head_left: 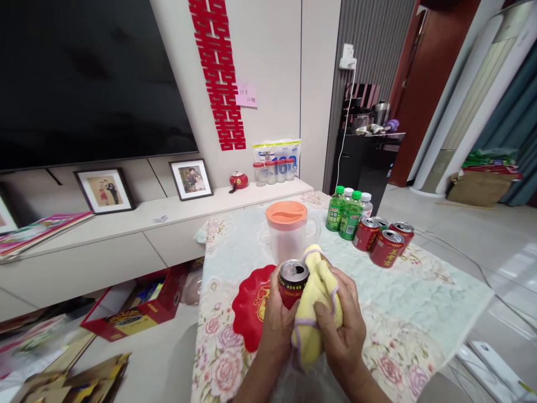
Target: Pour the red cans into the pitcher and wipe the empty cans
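- The left hand [273, 319] grips a dark red drink can [289, 294], its fingers curled around the side; the can is held nearly upright, its top facing the camera, with a dark hole in the lid.
- The right hand [346, 322] grips a yellow cloth [310, 330] with purple edging, the thumb pressing into the folds and the fingers bent around its far side.
- The cloth is bunched just beside the can and touches it; the two hands are close together above the near part of the table [423, 296].
- Partly behind the left hand, a red plate [245, 308] with a wavy rim lies on the flowered tablecloth [229, 364].
- Beyond the can and cloth stands a clear jug [287, 240] with an orange lid [287, 212], upright, its handle to the right.
- Farther right, two green bottles [351, 218] with green caps stand close together, with white-capped bottles [366, 204] behind them.
- Just beside these stand red cans [386, 249], upright and near one another, with a green can [381, 223] among them.
- Behind the table, a low white cabinet [226, 200] bears red-lidded jars [271, 173], a small red teapot [239, 180] and framed photos [191, 179].
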The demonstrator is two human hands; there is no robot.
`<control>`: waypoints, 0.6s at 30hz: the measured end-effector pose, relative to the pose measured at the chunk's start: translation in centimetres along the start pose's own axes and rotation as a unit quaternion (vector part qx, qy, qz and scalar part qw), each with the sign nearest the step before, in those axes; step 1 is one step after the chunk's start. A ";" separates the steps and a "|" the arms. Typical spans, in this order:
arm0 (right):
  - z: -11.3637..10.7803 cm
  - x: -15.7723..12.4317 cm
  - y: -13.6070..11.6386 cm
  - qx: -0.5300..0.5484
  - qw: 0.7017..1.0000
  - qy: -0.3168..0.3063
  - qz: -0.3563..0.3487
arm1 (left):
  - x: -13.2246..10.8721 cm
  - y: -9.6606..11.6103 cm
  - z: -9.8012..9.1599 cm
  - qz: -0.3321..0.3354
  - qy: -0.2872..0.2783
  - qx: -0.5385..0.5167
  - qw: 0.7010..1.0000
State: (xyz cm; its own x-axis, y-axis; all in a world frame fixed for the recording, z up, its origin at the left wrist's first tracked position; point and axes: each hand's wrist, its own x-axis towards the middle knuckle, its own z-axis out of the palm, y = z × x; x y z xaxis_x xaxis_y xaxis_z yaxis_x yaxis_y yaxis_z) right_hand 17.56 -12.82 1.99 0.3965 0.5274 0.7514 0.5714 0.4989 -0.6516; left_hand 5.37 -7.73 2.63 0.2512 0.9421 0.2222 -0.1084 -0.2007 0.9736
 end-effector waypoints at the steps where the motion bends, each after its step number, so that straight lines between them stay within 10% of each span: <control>1: 0.1 0.0 0.0 -0.007 1.000 0.003 -0.020 | -0.2 -0.1 -0.1 0.002 -0.003 0.001 1.000; 12: 0.6 1.6 0.2 0.125 0.957 -0.026 0.260 | -1.4 0.3 -0.1 0.050 -0.040 -0.038 0.997; 18: 1.2 1.7 0.5 0.140 0.948 -0.073 0.277 | -2.5 -0.5 0.6 0.059 0.034 -0.059 0.996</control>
State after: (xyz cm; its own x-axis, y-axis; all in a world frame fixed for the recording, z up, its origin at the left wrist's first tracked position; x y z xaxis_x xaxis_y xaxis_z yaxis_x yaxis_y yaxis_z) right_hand 17.62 -10.83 2.85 0.4643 0.8414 0.2765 0.0828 0.2696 -0.9594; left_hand 5.40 -10.11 1.59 0.1640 0.9307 0.3269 -0.2463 -0.2822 0.9272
